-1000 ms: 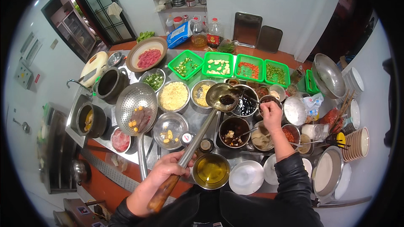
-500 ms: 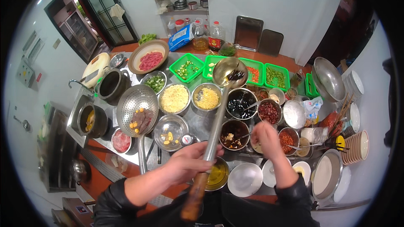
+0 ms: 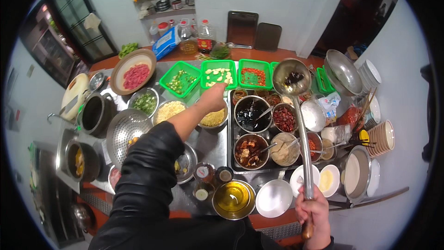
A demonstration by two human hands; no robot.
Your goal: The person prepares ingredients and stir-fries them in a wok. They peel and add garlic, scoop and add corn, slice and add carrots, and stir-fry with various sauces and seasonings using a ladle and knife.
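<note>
My right hand (image 3: 313, 210) is wrapped round the wooden end of a long-handled ladle (image 3: 304, 143). Its metal bowl, tilted over the far right of the table, has dark brown sauce or paste in it. My left arm stretches across the table, and my left hand (image 3: 215, 97) is at the near edge of a green basket (image 3: 203, 75) of peeled garlic cloves (image 3: 221, 73). Its fingers point down toward the cloves and are mostly hidden by the hand's back. Beneath that hand is a bowl of chopped yellowish bits (image 3: 213, 117).
Green baskets of chopped red chilli (image 3: 253, 77) and cut greens (image 3: 181, 81) flank the garlic. A tray holds seasoning bowls, including black sauce (image 3: 252, 114). A perforated strainer (image 3: 121, 132) is partly behind my left sleeve. An oil bowl (image 3: 233, 199) and white bowl (image 3: 274, 197) stand nearest me.
The ladle has passed from my left hand to my right and moved rightward. My left hand has reached forward to the garlic basket. My right hand has left the seasoning bowls. The view has shifted.
</note>
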